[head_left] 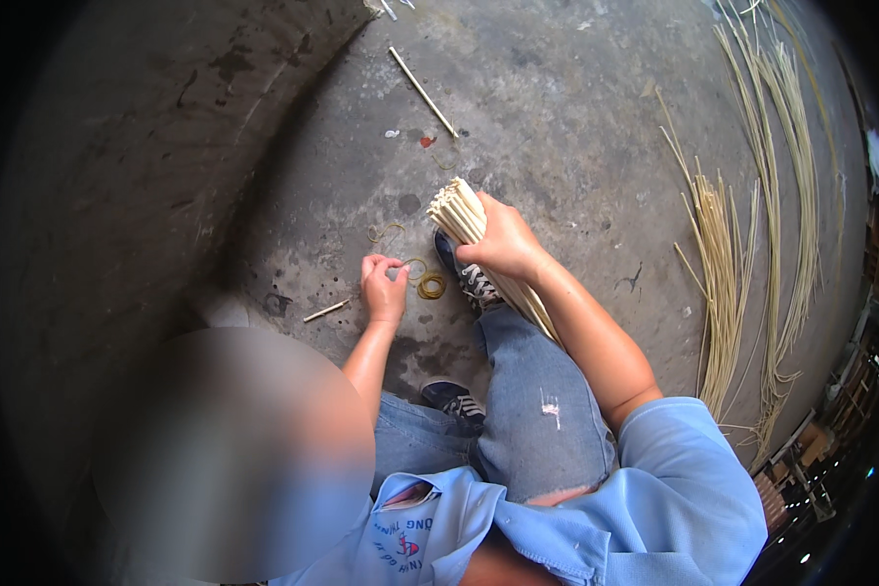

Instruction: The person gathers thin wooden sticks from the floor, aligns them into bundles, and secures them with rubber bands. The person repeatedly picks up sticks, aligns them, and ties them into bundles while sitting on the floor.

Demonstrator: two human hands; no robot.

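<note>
My right hand [506, 240] is wrapped around a thick bundle of pale cane sticks [456, 208]. The bundle slants over my shoe and alongside my knee, its cut ends pointing up and away; its lower part is partly hidden by my forearm. Left of it, my left hand [383, 290] is low near the floor with fingers pinched together. A thin yellowish rubber band [417, 266] loops out beside its fingertips. Just to the right lies a small heap of rubber bands [432, 285] on the concrete.
A short stick piece [326, 311] and a longer stick [423, 93] lie on the floor. Long loose cane strands [721, 283] spread along the right side. A dark raised surface [166, 146] borders the left. My shoe [451, 398] is below.
</note>
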